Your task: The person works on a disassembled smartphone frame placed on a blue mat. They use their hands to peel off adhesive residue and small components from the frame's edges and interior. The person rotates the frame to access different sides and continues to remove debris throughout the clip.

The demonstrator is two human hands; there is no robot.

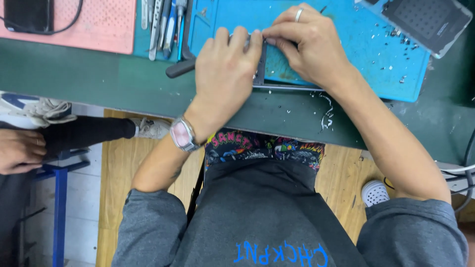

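Observation:
My left hand [225, 69] and my right hand [309, 47] meet over a thin dark flat device [261, 69] lying on a blue work mat [366, 54]. Both hands press and pinch at the device's edge; most of it is hidden under them. A ring sits on a finger of my right hand, a pink-faced wristwatch [182, 134] on my left wrist. A thin metal strip [287, 87] shows at the mat's near edge under my right hand.
Several hand tools [163, 24] lie left of the blue mat, with a black handle [180, 68] beside my left hand. A pink mat [104, 29] carries a black device at far left. A grey perforated tray [425, 20] sits top right. Another person's hand [20, 151] rests at left.

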